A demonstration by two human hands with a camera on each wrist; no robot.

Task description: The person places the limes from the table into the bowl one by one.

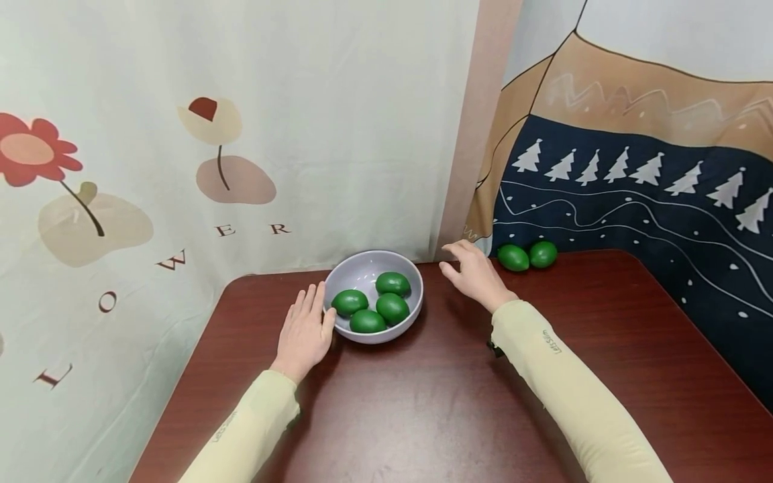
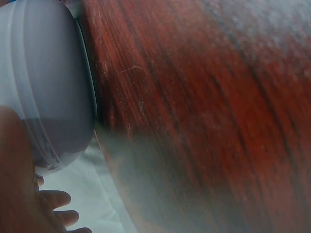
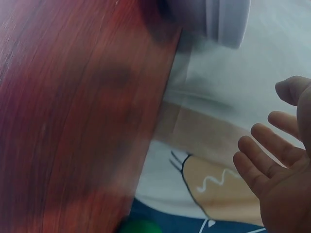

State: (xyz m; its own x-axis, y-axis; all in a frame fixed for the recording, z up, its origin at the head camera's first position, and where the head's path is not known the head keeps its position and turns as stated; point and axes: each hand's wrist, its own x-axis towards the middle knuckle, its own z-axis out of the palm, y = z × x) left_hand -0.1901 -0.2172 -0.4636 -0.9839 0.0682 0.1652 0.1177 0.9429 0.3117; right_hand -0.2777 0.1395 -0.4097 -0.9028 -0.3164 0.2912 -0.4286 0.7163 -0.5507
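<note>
A pale grey-lilac bowl (image 1: 374,338) stands near the table's back edge with several green limes (image 1: 392,308) inside. Against the bowl's left side, my left hand (image 1: 304,332) lies with its fingers straight. In the left wrist view, the bowl's outer wall (image 2: 58,87) is beside the thumb. My right hand (image 1: 474,275) is held above the table between the bowl and two loose limes (image 1: 513,257), apart from both. Its fingers are spread and slightly bent, with nothing in them, as the right wrist view shows too.
The dark red wooden table (image 1: 423,416) has rounded back corners. Right behind it hang a pale curtain (image 1: 362,134) with printed flowers and letters and a dark blue cloth (image 1: 604,201) with white trees. The two loose limes lie at the table's back edge.
</note>
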